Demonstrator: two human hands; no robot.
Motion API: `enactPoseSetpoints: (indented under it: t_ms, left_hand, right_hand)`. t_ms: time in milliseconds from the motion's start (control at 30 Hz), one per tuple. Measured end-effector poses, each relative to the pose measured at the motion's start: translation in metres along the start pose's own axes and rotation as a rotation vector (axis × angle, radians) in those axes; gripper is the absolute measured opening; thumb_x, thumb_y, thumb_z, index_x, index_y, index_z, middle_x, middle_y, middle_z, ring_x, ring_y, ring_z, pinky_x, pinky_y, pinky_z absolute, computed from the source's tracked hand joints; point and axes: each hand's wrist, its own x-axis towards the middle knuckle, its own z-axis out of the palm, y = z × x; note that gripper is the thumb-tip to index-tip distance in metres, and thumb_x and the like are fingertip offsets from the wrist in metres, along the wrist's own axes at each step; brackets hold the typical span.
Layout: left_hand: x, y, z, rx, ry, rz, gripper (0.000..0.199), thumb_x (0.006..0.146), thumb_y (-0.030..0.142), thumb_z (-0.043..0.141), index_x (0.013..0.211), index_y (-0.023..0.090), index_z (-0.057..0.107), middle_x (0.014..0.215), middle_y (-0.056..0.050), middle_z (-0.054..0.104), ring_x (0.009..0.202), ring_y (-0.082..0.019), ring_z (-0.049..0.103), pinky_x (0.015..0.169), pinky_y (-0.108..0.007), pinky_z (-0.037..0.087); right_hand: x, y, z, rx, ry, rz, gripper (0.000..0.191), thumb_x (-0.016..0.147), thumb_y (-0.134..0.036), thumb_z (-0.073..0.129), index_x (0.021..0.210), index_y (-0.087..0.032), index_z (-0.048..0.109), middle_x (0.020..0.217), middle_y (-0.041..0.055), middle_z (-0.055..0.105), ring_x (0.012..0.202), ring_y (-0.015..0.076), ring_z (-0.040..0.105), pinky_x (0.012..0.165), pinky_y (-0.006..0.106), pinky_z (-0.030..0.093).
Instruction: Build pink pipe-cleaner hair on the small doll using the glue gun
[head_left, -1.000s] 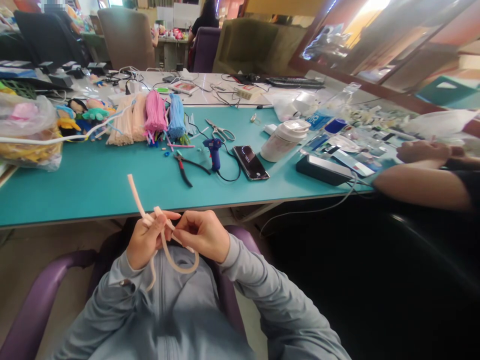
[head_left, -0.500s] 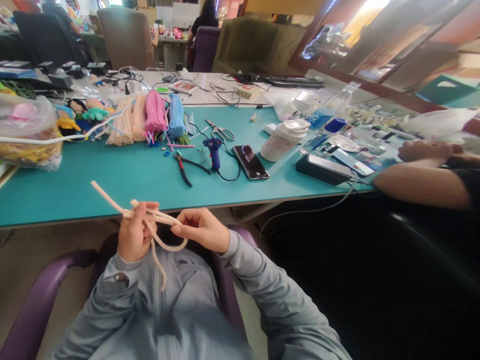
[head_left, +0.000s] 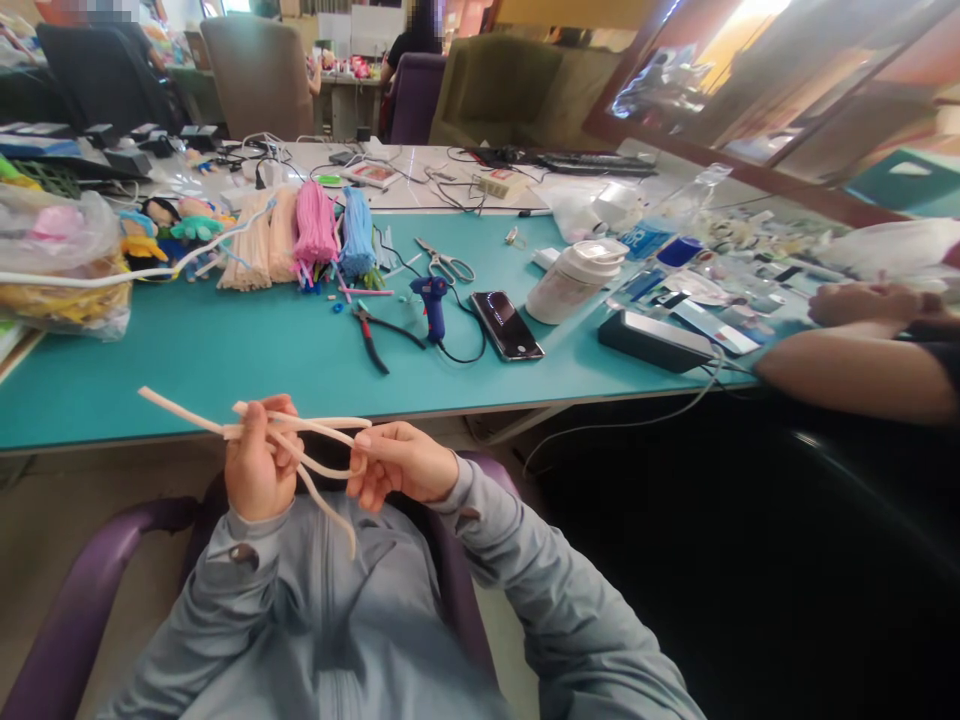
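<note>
Pale peach pipe cleaners (head_left: pixel 181 411) are held up in front of my chest, just off the table's front edge. My left hand (head_left: pixel 259 462) is closed round them, the thumb pressing where they cross. One end sticks out to the left, and another strand hangs down over my jacket. My right hand (head_left: pixel 409 462) pinches a curved strand between thumb and fingers, with the tip of a straighter strand just above. On the table beyond lie pliers (head_left: pixel 369 342) with spread handles, a blue glue gun (head_left: pixel 433 308) and a phone (head_left: pixel 507 325).
Bundles of peach pipe cleaners (head_left: pixel 247 240), pink ones (head_left: pixel 316 222) and blue ones (head_left: pixel 357 232) stand at the back. Scissors (head_left: pixel 446 262), a white lidded cup (head_left: pixel 574 282) and a black box (head_left: pixel 652 340) are there too. Another person's forearm (head_left: pixel 855 362) rests at right.
My left hand has shifted slightly left with the pipe cleaners. The loop at my right hand has opened out, one strand now lies straighter, and the hanging end has swung right.
</note>
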Motion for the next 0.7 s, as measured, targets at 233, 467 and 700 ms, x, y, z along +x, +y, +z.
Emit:
enactPoseSetpoints:
  t_ms: [233, 467, 700]
  left_hand:
    - [-0.0036, -0.0009, 0.0031, 0.023, 0.028, 0.050, 0.040, 0.071, 0.051, 0.075, 0.069, 0.012, 0.068, 0.051, 0.001, 0.059, 0.028, -0.001, 0.030, 0.026, -0.016, 0.020]
    - [-0.0050, -0.0002, 0.0021, 0.011, 0.024, 0.078, 0.042, 0.074, 0.052, 0.072, 0.067, 0.011, 0.068, 0.041, 0.003, 0.050, 0.027, -0.002, 0.029, 0.027, -0.016, 0.020]
    - [-0.0052, 0.0005, 0.0020, 0.001, 0.037, 0.073, 0.040, 0.081, 0.049, 0.066, 0.067, 0.011, 0.068, 0.039, 0.004, 0.046, 0.026, -0.003, 0.030, 0.028, -0.016, 0.021]
  right_hand:
    - [0.0047, 0.0015, -0.0070, 0.039, 0.029, 0.004, 0.045, 0.069, -0.052, 0.079, 0.062, -0.011, 0.061, 0.054, 0.0017, 0.066, 0.042, 0.0079, 0.060, 0.043, 0.016, 0.052]
    - [0.0075, 0.0040, -0.0101, 0.096, -0.020, 0.002, 0.039, 0.075, -0.046, 0.076, 0.066, -0.011, 0.062, 0.055, 0.0013, 0.067, 0.043, 0.0076, 0.061, 0.042, 0.014, 0.052]
    - [0.0099, 0.0068, -0.0092, 0.133, -0.063, -0.002, 0.034, 0.069, -0.038, 0.081, 0.064, -0.011, 0.060, 0.059, 0.0027, 0.070, 0.046, 0.0090, 0.064, 0.045, 0.016, 0.055]
